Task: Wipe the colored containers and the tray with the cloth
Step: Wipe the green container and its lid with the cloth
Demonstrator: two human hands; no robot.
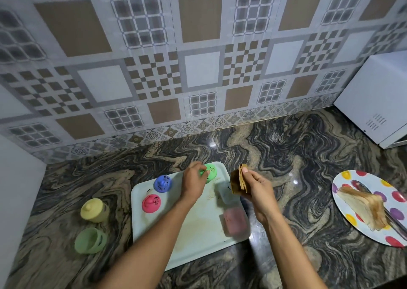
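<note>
Leaning over the marbled worktop [297, 156], a person stretches both bare forearms across a pale tray [193, 229] smeared with brownish marks. Nearest, left of the tray on the stone, lies an open pale green pot [90, 240], with a lidded yellow container [93, 209] just behind it. On the tray's right side sits a pink box [235, 221], with a greyish box [225, 195] beyond it. Toward the left stand a pink container [151, 203] and, behind it, a blue container [162, 183], both flecked with dark specks. At the far right corner the left hand [193, 180] curls its fingers round the green container [210, 173]. Just beside it, the right hand [257, 189] pinches a folded brown cloth [239, 179], held upright and apart from the container. Off to the right a spotted plate [363, 233] carries bread slices. A white appliance [374, 103] stands against the tiled wall [198, 68].
</note>
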